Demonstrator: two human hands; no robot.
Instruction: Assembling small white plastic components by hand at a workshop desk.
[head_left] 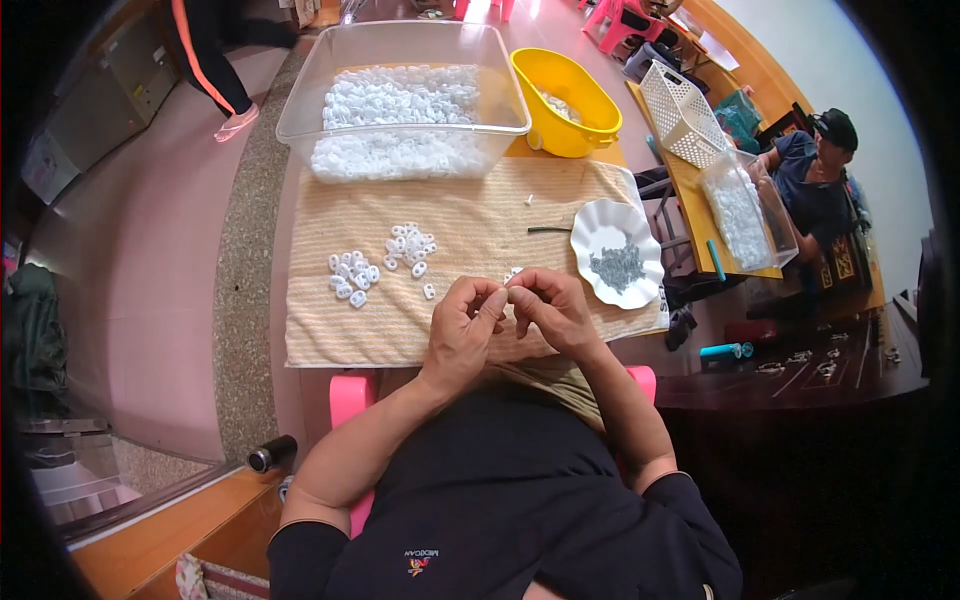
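Note:
My left hand (462,325) and my right hand (556,312) meet over the near part of the towel, thumbs and fingertips pinched together. What they pinch is very small and mostly hidden; only a pale speck shows between the tips. Left of my hands lie two loose piles of white oval plastic pieces with holes, a left pile (352,277) and a farther pile (408,243). One single oval piece (429,291) lies close to my left hand. Just beyond my right hand, a white scalloped plate (590,222) holds a heap of small grey parts (618,265).
A striped towel (330,335) covers the table. At its far side stand a clear plastic bin (400,40) of white pieces and a yellow tub (570,85). A dark thin rod (548,229) touches the plate's left side. Another person (815,180) sits at a table to the right.

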